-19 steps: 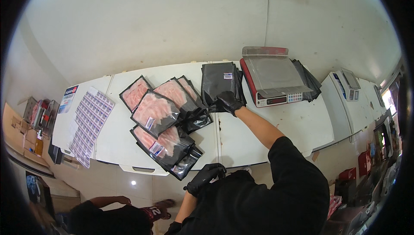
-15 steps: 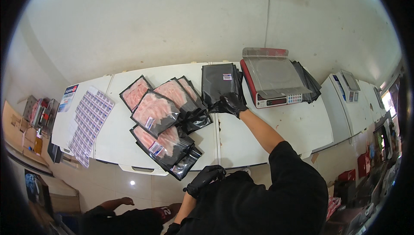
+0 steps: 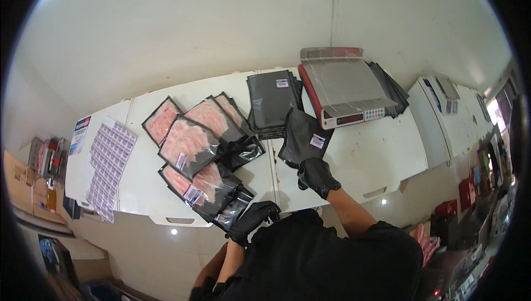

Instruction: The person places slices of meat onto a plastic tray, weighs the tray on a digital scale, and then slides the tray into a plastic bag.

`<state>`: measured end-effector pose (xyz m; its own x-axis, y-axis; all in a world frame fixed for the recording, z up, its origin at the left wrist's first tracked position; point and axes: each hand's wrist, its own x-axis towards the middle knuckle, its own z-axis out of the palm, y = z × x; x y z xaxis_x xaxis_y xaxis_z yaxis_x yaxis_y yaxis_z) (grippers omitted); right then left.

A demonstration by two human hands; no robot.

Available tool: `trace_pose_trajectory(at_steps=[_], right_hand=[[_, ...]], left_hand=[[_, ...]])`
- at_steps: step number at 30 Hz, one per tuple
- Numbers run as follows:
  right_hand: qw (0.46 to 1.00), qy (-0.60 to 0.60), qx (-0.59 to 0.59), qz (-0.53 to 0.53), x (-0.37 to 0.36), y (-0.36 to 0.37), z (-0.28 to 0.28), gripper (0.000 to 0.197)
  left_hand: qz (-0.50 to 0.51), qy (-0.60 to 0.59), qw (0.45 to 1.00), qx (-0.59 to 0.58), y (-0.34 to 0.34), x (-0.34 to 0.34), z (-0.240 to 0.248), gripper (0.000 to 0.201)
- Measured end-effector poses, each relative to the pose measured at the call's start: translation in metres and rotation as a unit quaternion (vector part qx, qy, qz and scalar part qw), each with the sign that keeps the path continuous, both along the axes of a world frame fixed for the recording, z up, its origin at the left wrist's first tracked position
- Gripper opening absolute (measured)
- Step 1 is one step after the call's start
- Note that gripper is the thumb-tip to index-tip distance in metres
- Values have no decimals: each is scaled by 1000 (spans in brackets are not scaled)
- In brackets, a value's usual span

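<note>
My right hand (image 3: pixel 318 177), in a black glove, pinches the near end of a flat black pouch (image 3: pixel 301 131) with a small white-and-purple label. The pouch is lifted and tilted over the white freezer lid. Behind it lies a stack of black pouches (image 3: pixel 268 101), the top one labelled too. My left hand (image 3: pixel 253 221), also gloved, is at the lid's front edge with its fingers curled; what they hold, if anything, is hidden. Just left of it, several sealed packs of pale pink sliced meat (image 3: pixel 189 139) overlap in a pile.
A red-and-grey scale (image 3: pixel 345 117) with a plastic-covered pan stands right of the stack, more black pouches (image 3: pixel 389 88) beside it. On the left lies a sheet of labels (image 3: pixel 112 163). Another person's arm (image 3: pixel 212 268) shows below my left forearm.
My right hand has drawn a black pouch off the stack toward me. My left hand has risen slightly toward the lid's edge. The other person has shifted closer behind my left arm.
</note>
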<state>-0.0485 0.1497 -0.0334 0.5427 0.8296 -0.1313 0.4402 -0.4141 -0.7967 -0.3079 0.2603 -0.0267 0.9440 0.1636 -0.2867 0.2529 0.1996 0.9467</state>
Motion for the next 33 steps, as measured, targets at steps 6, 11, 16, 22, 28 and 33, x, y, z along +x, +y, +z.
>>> trace_pose_trajectory(at_steps=[6,11,16,22,28,33], right_hand=[[930,-231,-1,287,-29,-35,-17,15],[968,26,115,219,-43,-20,-98,16],[981,-19,165,-99,44,-11,-73,25],[971,-217,36,-99,71,9,-61,20],[973,-208,21,-92,73,4,-55,25],[967,-230,-5,-105,75,2,-67,31]], left_hand=[[52,81,995,-39,0,38,8,31],[112,75,981,140,0,39,-58,30],[274,-18,961,33,-13,46,-71,29],[299,-13,953,-54,-10,38,-50,16],[268,66,958,-78,-15,38,-19,18],[290,43,955,42,-10,45,-63,27]])
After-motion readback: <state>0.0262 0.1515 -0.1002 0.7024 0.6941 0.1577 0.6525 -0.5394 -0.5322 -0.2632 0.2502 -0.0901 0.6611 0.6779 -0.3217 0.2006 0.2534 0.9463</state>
